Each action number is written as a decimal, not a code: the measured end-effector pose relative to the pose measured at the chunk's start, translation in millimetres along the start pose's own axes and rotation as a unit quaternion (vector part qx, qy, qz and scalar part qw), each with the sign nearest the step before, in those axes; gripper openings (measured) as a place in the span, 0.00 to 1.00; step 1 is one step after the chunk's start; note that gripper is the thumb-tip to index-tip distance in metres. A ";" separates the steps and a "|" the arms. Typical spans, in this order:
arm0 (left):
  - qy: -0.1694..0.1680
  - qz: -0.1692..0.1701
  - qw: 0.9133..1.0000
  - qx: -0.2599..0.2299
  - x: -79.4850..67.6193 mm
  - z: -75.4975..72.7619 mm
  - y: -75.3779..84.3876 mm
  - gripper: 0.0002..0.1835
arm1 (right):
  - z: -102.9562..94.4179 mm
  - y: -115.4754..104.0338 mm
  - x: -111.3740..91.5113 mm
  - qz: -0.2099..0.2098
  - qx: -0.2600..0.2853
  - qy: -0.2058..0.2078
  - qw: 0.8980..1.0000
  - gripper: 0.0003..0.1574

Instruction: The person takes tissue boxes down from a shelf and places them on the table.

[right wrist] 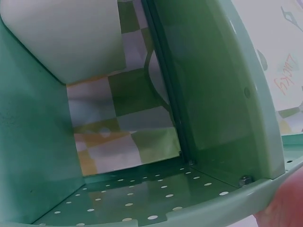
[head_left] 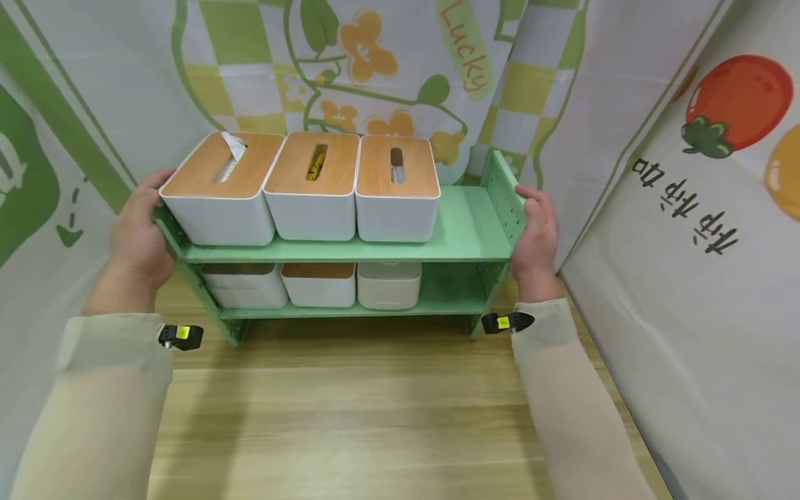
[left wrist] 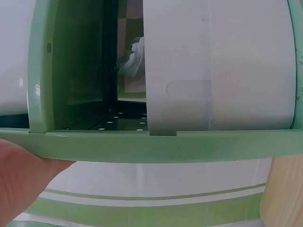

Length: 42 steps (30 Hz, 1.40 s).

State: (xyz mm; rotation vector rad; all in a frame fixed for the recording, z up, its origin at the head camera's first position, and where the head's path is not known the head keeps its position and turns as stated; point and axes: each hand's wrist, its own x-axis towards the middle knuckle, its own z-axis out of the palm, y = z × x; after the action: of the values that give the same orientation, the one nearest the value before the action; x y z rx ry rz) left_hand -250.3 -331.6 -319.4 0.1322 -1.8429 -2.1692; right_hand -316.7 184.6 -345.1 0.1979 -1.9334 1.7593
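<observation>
We count one shelf (head_left: 465, 222) before a printed cloth (head_left: 375, 69): three upper boxes (head_left: 315, 217), three lower boxes (head_left: 320, 288). Left hand (head_left: 139, 229) grips the shelf's left end, right hand (head_left: 537, 229) its right; wrist views crop both. The upper tier hides the lower boxes' backs; we cannot identify what shows in the rightmost slot (head_left: 396, 166).

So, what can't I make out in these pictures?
Head view: the back parts of the lower boxes, hidden by the green shelf above them.
Head view: the pale thing in the rightmost slot, too small to identify.
Left wrist view: part of the left hand, cut off by the left edge.
Right wrist view: part of the right hand, cut off by the right edge.
</observation>
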 end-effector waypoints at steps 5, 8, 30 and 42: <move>-0.007 0.003 0.999 -0.035 -2.6 -2.9 -0.5 0.25 | 2.0 4.0 -1.0 -0.024 -0.010 -0.003 1.000 0.23; -0.005 0.008 1.000 -0.017 -2.1 -2.0 -0.1 0.25 | 1.9 7.8 0.2 -0.050 -0.011 0.004 0.999 0.23; 0.043 0.014 0.993 0.111 1.3 3.8 -7.6 0.26 | 0.2 8.4 -2.4 -0.057 -0.059 0.010 0.997 0.24; 0.059 0.012 0.996 0.067 2.8 6.3 -4.0 0.25 | 1.1 -1.1 -2.4 -0.064 -0.063 0.005 0.996 0.23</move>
State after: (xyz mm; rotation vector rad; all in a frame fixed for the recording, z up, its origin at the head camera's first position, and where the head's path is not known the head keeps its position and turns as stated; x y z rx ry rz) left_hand -255.2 -325.9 -321.9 0.2594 -1.9118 -1.9771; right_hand -314.5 182.8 -345.2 0.2624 -1.9715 1.5473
